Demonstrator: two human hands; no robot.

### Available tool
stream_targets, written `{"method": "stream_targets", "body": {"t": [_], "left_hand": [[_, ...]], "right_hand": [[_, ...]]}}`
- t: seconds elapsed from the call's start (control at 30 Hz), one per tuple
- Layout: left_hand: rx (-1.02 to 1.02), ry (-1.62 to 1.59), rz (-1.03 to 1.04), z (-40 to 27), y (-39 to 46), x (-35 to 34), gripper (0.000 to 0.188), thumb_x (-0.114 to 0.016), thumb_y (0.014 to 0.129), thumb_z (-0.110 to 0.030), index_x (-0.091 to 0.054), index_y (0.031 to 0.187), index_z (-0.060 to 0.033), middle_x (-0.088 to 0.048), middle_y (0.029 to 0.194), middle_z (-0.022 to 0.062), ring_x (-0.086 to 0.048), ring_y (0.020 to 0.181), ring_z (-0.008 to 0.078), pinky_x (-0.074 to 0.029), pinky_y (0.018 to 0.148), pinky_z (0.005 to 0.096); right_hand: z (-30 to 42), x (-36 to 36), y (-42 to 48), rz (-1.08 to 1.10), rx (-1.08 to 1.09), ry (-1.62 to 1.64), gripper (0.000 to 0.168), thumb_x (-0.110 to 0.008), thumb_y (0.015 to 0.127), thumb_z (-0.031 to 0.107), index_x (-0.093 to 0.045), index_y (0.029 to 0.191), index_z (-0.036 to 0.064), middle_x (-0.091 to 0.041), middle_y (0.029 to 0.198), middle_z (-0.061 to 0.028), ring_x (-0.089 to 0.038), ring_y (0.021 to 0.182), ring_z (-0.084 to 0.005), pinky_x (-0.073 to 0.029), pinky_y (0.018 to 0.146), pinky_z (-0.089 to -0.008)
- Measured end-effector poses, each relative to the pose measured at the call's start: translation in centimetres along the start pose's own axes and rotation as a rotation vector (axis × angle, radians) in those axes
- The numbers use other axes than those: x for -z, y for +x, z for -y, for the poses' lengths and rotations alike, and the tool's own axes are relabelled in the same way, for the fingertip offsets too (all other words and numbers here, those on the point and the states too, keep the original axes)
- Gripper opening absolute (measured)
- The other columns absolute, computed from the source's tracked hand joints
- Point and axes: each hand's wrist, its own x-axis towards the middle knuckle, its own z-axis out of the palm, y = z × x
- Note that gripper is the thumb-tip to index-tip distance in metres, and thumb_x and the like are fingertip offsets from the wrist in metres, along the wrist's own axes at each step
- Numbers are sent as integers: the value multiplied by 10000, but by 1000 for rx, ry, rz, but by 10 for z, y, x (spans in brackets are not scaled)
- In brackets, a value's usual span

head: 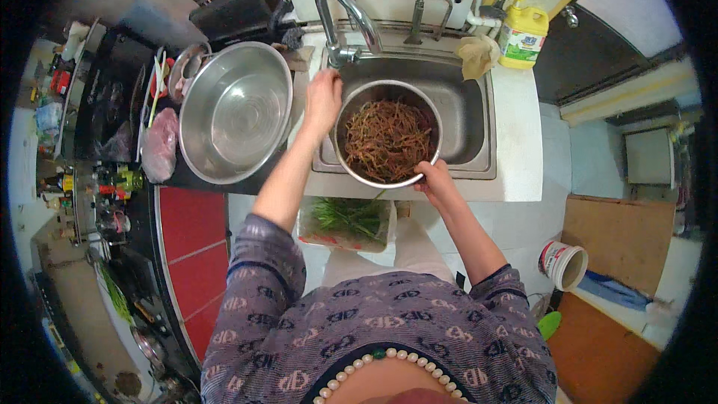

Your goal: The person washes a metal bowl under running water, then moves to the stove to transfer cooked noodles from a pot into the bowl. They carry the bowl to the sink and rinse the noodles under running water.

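My right hand (436,180) grips the lower right rim of a round metal pot (386,184) over the left part of a stainless steel sink (468,118). Brown, thin, stringy plant matter (387,137) fills much of the pot. My left hand (325,98) is raised at the pot's upper left, just below the base of a chrome faucet (341,53); it is slightly blurred, and whether its fingers touch the pot or faucet is unclear. To the left, a large metal basin (238,118) stands tilted, with nothing solid visible in it.
A yellow detergent jug (523,39) and a yellowish cloth (477,57) are at the sink's right. Below the counter edge, a plastic container holds green leafy stalks (348,216). A bag of pinkish content (160,146) lies left of the basin. A white bucket (564,265) lies at the right.
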Motion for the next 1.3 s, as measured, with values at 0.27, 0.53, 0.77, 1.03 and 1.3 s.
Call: {"method": "stream_targets", "body": {"t": [0.27,0.53,0.77,1.03,1.3], "left_hand": [[116,99,41,31,67,-99,181,-533,785,-111,-605,871,32,-605,828,251,-579,794,419,-461,720,471],[149,-63,110,17,50,-93,340,-532,806,-141,-539,1105,21,-571,1055,228,-544,975,374,-431,838,409],[-145,28,226,-4,-21,-73,389,-632,737,-132,-565,1118,-95,-490,1220,102,-385,1186,325,-328,984,433],[-275,404,432,-3,-32,-96,579,-670,683,-109,-512,1186,-347,-271,1421,-5,-215,1309,308,-266,1005,565],[-269,284,618,-32,-41,-105,596,-551,680,23,-503,1228,-206,-285,1419,67,-282,1273,327,-242,1056,468]], "right_hand": [[24,19,48,61,-89,-21,204,-494,745,72,-513,918,-34,-578,739,-81,-536,534,-152,-426,408,-247],[24,20,82,91,-115,-46,156,-510,736,65,-516,876,-4,-560,711,-76,-525,535,-158,-411,405,-263],[12,14,106,43,-141,3,182,-520,737,73,-524,902,-2,-567,734,-75,-532,553,-156,-423,409,-258],[16,25,108,63,-86,-121,249,-526,728,91,-527,955,-14,-586,765,-93,-552,563,-162,-439,407,-248],[27,15,108,61,-109,-67,234,-516,719,74,-526,937,-12,-587,759,-74,-566,596,-163,-455,434,-247]]}}
